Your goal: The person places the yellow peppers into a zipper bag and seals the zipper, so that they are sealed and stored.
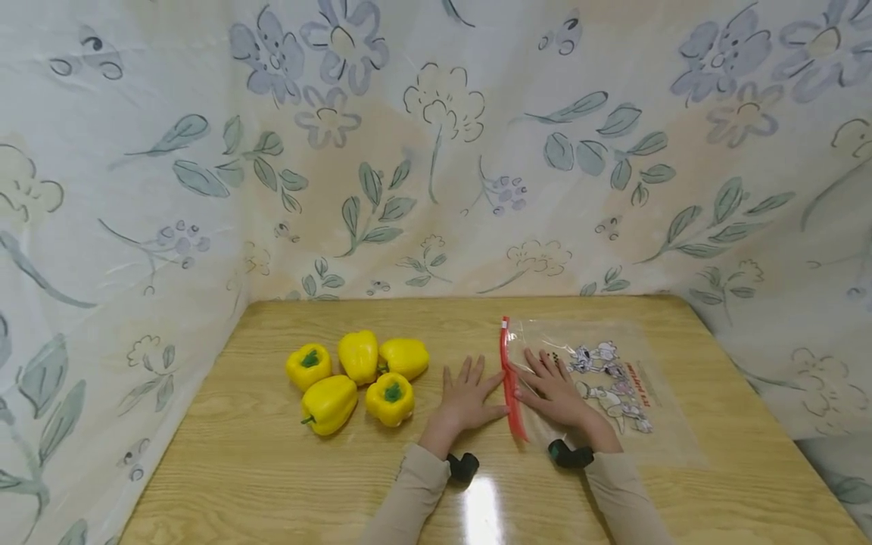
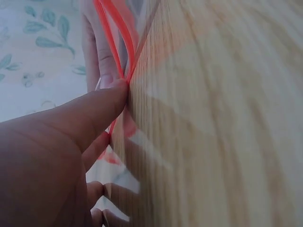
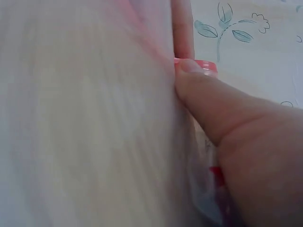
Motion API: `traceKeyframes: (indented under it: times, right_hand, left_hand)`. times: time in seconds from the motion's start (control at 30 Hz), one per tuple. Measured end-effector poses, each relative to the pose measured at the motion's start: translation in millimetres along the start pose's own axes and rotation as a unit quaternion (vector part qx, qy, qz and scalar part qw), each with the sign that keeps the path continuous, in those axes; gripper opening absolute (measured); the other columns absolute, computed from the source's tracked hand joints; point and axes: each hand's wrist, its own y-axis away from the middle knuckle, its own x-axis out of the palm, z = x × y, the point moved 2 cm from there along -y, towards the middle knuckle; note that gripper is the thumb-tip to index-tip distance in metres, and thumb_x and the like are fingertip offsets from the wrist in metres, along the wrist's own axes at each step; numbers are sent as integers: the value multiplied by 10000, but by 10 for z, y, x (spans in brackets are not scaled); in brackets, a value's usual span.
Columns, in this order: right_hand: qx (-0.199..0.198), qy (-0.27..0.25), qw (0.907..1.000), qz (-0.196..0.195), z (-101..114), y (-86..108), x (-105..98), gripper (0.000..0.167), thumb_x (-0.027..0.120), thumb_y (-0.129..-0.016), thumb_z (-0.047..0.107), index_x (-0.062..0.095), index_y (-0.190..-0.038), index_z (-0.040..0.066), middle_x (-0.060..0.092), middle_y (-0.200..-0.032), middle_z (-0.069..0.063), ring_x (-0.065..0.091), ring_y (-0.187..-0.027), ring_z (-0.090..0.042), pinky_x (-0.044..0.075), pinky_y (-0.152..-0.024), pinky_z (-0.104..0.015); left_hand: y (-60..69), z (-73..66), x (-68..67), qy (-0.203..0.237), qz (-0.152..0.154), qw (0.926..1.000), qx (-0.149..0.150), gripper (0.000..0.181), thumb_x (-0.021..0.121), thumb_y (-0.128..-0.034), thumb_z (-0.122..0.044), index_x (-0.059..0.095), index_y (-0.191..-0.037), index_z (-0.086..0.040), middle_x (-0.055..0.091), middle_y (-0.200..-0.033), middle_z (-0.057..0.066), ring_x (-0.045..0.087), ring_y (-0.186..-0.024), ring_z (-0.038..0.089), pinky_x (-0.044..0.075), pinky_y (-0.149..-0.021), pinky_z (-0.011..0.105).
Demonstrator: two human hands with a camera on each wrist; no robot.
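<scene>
A clear zip bag (image 1: 654, 401) with cartoon figures and red print lies flat on the table, its red zip edge (image 1: 506, 348) on the left side. My left hand (image 1: 465, 405) has its fingers spread on the table just left of that edge. Its thumb (image 2: 111, 97) touches the red zip strip (image 2: 110, 30), which splits into two parted lines in the left wrist view. On the bag itself rests my right hand (image 1: 559, 397), fingers extended, thumb (image 3: 201, 87) close against the red edge. Neither hand's fingers look curled round anything.
Several yellow bell peppers (image 1: 330, 405) sit in a group left of my left hand. The wooden table (image 1: 272, 492) meets a floral cloth (image 1: 436, 189) behind it and at both sides. Each wrist bears a black camera (image 1: 571, 455).
</scene>
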Motion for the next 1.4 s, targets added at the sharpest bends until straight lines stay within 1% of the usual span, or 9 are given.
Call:
traceKeyframes:
  times: [0.27, 0.43, 0.57, 0.73, 0.9, 1.1, 1.27, 1.4]
  right_hand:
    - [15, -189, 9998, -106, 44, 25, -48, 498, 491, -943, 400, 395, -1413, 264, 196, -1521, -164, 60, -1388, -441, -12, -1075, -636]
    - [141, -97, 9997, -189, 82, 18, -86, 491, 452, -963, 390, 376, -1423, 239, 207, -1519, -155, 87, -1382, -447, 4, -1048, -681]
    - [223, -17, 9993, -316, 108, -6, -122, 483, 418, -976, 397, 360, -1431, 245, 232, -1510, -156, 137, -1371, -453, 44, -1025, -710]
    - [235, -86, 9988, -414, 156, -12, -192, 476, 421, -981, 367, 351, -1436, 245, 260, -1495, -172, 190, -1351, -467, 100, -1012, -718]
    - [299, -136, 9982, -509, 191, 11, -276, 480, 420, -983, 365, 356, -1435, 215, 308, -1476, -169, 224, -1348, -449, 149, -1022, -696]
    - [354, 62, 9972, -651, 222, 26, -339, 491, 436, -976, 366, 403, -1408, 135, 366, -1447, -162, 293, -1332, -413, 234, -1027, -649]
    - [374, 240, 9969, -654, 245, 29, -373, 497, 435, -972, 390, 422, -1396, 131, 383, -1440, -157, 317, -1325, -400, 280, -1018, -628]
    - [389, 424, 9961, -665, 254, 19, -381, 516, 441, -962, 418, 422, -1397, 142, 392, -1436, -151, 330, -1319, -398, 297, -1006, -628]
  left_hand:
    - [27, -12, 16, -38, -169, 9998, 1, 629, 463, -875, -597, 330, -1433, -340, 147, -1546, 98, 75, -1421, 323, 49, -1067, 659]
    - [28, -5, 26, -40, -223, 9997, 3, 632, 464, -869, -608, 332, -1430, -349, 156, -1545, 93, 84, -1421, 320, 53, -1068, 658]
    - [23, 0, 28, -33, -231, 9997, -6, 633, 463, -867, -613, 334, -1429, -352, 156, -1547, 85, 84, -1422, 313, 47, -1072, 653]
    - [16, 9, 32, -14, -255, 9997, 3, 633, 463, -866, -614, 338, -1427, -350, 161, -1546, 83, 88, -1421, 314, 50, -1072, 654]
    - [25, 12, 41, 48, -237, 9997, 30, 625, 445, -875, -614, 327, -1431, -356, 143, -1550, 79, 70, -1425, 300, 32, -1080, 641]
    - [55, -6, 13, 75, -248, 9996, 85, 619, 418, -885, -621, 315, -1435, -357, 139, -1549, 94, 51, -1426, 309, 3, -1084, 630]
    - [55, -19, -2, 46, -148, 9999, 11, 616, 435, -884, -611, 330, -1431, -348, 144, -1549, 83, 64, -1426, 305, 40, -1084, 635]
    - [53, -22, -11, 23, -118, 9999, 8, 617, 437, -881, -613, 342, -1427, -342, 152, -1547, 86, 78, -1423, 311, 60, -1075, 649]
